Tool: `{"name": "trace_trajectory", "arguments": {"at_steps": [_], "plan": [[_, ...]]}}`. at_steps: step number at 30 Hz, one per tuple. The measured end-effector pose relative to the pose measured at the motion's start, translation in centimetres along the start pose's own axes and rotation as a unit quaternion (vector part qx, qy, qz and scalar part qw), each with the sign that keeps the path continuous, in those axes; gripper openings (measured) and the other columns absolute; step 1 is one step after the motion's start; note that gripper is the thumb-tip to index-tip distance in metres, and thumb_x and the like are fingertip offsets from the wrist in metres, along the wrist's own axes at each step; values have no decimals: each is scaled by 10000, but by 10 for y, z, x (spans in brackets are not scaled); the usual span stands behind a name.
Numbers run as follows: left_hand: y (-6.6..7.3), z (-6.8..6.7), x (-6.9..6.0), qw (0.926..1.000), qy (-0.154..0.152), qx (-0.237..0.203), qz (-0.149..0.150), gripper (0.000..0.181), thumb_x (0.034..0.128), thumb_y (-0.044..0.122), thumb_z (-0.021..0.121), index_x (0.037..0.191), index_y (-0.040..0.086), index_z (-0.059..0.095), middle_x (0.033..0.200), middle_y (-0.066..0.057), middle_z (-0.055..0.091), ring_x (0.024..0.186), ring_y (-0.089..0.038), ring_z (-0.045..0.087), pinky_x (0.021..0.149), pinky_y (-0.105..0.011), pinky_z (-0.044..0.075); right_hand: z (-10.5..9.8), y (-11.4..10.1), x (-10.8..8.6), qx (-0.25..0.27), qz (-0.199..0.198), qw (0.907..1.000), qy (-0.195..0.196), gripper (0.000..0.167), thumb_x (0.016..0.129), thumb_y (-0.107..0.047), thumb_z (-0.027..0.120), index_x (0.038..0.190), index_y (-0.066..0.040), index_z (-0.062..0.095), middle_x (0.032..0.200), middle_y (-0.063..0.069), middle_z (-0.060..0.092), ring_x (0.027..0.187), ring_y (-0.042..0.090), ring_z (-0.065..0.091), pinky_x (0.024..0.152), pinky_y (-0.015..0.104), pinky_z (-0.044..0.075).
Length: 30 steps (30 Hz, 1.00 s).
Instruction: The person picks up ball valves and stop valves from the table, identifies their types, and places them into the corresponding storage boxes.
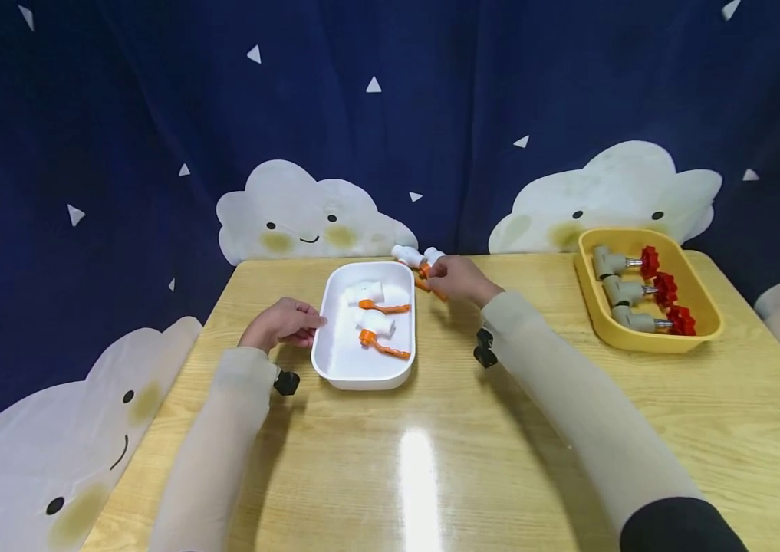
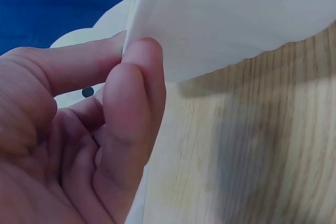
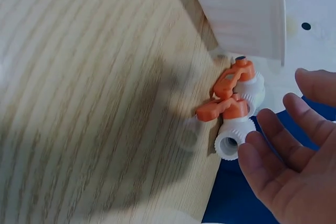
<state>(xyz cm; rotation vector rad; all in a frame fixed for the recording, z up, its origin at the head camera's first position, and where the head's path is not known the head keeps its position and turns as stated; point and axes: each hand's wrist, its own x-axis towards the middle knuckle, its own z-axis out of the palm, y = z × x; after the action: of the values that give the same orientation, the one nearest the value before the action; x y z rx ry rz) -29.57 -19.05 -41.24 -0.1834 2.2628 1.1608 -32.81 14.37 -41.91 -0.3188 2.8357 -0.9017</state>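
Observation:
My left hand [image 1: 284, 322] pinches the left rim of a white plastic basin [image 1: 341, 362] between thumb and fingers. In the basin lie two white ball valves with orange lever handles, the upper valve [image 1: 365, 292] and the lower valve [image 1: 374, 323]. Two more of the same kind, a nearer valve [image 3: 234, 139] and a farther valve [image 3: 252, 86], sit side by side at the table's back edge. My right hand [image 3: 294, 156] is right beside them, fingers loosely bent and holding nothing. From the head view this hand partly covers them.
A yellow basin [image 1: 696, 337] stands at the back right, holding several grey valves [image 1: 620, 290] with red handwheels [image 1: 666, 289]. Behind the wooden table [image 1: 334, 460] hangs a dark blue curtain [image 1: 431, 115] with clouds. Both wrists wear small black devices.

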Motion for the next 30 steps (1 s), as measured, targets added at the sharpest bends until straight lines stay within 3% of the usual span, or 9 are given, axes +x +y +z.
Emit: {"name": "trace_trajectory", "arguments": {"at_steps": [12, 20, 24, 30], "plan": [[-7, 0, 4, 9999, 90, 69, -100, 170, 975, 200, 622, 1026, 39, 602, 741, 8, 596, 610, -60, 575, 595, -174, 521, 0, -4, 17, -201, 216, 9994, 188, 319, 923, -163, 556, 1188, -1, 628, 1183, 168, 646, 1024, 291, 571, 947, 406, 490], [-4, 1, 4, 9999, 122, 99, -63, 185, 977, 224, 623, 1019, 45, 610, 736, 7, 591, 609, -63, 575, 581, -175, 520, 7, -5, 30, -62, 394, 9976, 574, 288, 949, -176, 581, 1183, -12, 615, 1195, 170, 625, 1037, 304, 559, 969, 425, 488], [-4, 0, 4, 9999, 129, 39, -46, 174, 977, 214, 619, 1003, 43, 603, 724, 8, 580, 601, -67, 570, 574, -178, 519, 16, -5, 37, -291, 278, 9972, 628, 267, 944, -146, 581, 1175, -30, 646, 1163, 152, 650, 1001, 296, 572, 937, 417, 500], [-6, 0, 5, 9999, 96, -15, -48, 163, 976, 201, 620, 1001, 41, 601, 716, 11, 580, 594, -63, 574, 571, -177, 519, 35, 0, 40, -979, 100, 9944, 391, 270, 884, -85, 566, 1116, -64, 702, 1104, 125, 697, 971, 294, 607, 880, 415, 519]]}}
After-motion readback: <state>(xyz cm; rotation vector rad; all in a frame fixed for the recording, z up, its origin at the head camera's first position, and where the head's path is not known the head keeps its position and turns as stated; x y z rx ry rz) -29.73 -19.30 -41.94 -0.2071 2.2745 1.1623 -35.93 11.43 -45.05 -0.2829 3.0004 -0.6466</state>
